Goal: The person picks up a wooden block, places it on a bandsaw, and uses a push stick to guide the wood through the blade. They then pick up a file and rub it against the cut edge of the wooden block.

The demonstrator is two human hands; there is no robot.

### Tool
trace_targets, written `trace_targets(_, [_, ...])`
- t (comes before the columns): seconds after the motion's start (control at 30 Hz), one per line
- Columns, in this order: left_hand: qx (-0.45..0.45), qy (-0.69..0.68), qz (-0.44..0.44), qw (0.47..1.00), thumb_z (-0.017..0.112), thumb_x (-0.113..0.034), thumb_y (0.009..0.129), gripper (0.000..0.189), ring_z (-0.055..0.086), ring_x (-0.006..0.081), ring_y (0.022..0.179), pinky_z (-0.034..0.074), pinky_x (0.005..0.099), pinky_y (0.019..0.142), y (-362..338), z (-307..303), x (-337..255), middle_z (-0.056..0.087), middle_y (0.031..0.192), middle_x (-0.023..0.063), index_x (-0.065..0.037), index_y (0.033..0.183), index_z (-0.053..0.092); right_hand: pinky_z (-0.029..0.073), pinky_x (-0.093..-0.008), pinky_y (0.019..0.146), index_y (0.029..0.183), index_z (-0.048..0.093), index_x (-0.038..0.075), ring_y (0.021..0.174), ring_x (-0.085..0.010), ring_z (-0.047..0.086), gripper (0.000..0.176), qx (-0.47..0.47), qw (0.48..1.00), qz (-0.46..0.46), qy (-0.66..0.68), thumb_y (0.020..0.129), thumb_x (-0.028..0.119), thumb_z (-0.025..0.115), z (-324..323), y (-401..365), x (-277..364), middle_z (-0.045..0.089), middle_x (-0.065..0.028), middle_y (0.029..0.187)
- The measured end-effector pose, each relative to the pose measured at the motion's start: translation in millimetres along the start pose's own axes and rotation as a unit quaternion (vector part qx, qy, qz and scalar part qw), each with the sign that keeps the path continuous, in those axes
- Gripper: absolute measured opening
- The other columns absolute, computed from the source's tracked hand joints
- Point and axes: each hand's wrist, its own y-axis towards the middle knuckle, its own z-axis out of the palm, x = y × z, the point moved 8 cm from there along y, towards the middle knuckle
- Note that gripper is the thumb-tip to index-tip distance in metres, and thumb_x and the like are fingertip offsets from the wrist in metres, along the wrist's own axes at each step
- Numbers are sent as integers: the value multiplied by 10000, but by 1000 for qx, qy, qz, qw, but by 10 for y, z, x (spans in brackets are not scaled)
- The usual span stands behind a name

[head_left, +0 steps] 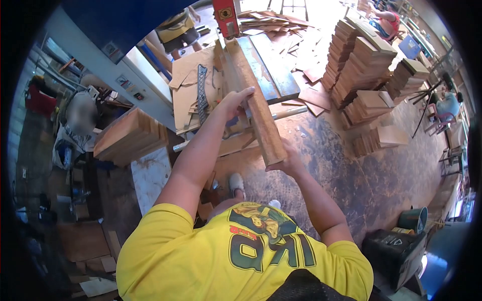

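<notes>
**A long plank held at the saw**

Head view: the plank (pixel 262 123) is long, narrow and light brown, with a paler near end. It lies lengthwise on the blue-grey counter (pixel 278 75), and its far end is close to the red saw part (pixel 225 15). The left hand (pixel 234 102) is flat on the plank's left side with the fingers stretched. The right hand (pixel 287 161) grasps the near end, and the wood partly hides its fingers. The blade itself is hard to make out. Stacks of cut boards (pixel 361 65) stand on the right.
</notes>
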Motion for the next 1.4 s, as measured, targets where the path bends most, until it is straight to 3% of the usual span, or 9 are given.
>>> trace_targets(0.5, [12,-16,6,1000,700,-548,797,823,608,366,977,507,437,818,-79,31,-11,579,1149,240,123,1238,518,397,-413,1071,1338,527,63,1269,-318,476,978,-4,1000,-6,7,471,220,951,4,172,-46,531,-137,1353])
trace_targets(0.57, [-17,-18,19,1000,661,-568,821,636,598,180,660,467,264,534,3,-18,50,636,957,78,-18,1136,609,396,-413,1072,1335,528,60,1267,-319,478,977,-3,1000,-5,10,469,222,952,7,188,-60,532,-136,1355])
trace_targets(0.7, [-15,-8,6,1000,662,-561,824,650,621,193,685,490,274,554,-88,3,29,640,985,89,-11,1163,596,399,-415,1069,1347,516,46,1270,-320,479,1003,7,1000,-6,-3,461,213,954,17,217,-36,531,-144,1353])
trace_targets(0.77, [18,-18,15,1000,688,-557,804,830,604,366,997,490,442,821,-93,49,-25,584,1163,227,102,1274,505,402,-418,1068,1367,501,53,1273,-321,476,1030,-6,1000,0,9,455,206,955,-14,252,-17,523,-154,1357])
trace_targets(1.4, [17,-25,34,999,687,-560,813,836,635,396,1016,528,482,856,-57,41,-14,602,1150,258,120,1263,501,397,-422,1072,1352,526,80,1270,-318,471,982,-1,999,26,19,469,170,945,13,440,-94,517,-143,1342])
